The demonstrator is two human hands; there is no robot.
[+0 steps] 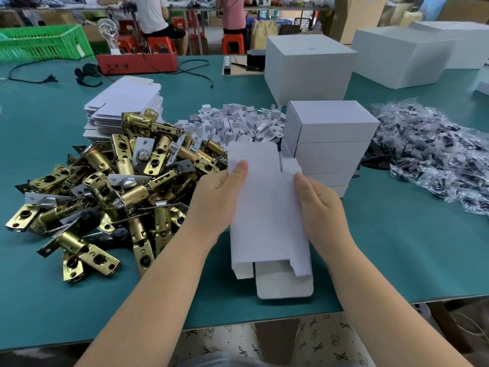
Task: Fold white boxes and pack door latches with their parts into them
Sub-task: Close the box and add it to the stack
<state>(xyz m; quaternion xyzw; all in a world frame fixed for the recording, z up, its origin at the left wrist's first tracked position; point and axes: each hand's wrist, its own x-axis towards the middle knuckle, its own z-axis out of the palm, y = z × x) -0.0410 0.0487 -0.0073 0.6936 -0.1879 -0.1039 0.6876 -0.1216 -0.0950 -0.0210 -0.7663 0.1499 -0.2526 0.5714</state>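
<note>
You hold one white box above the near edge of the green table, its end flaps unfolded. Your left hand grips its left edge, thumb laid on the top face, fingers hidden underneath. Your right hand grips the right edge the same way, thumb on top. The near flaps hang toward you; one far flap stands up beside a slit.

Left of the box: a heap of brass latches, touching your left forearm. Behind the heap, a stack of flat blanks. Behind the box, a pile of small white card parts. Just right of it, a stack of folded boxes. Far right, a spread of clear bags with dark parts inside. Larger white cartons stand farther back.
</note>
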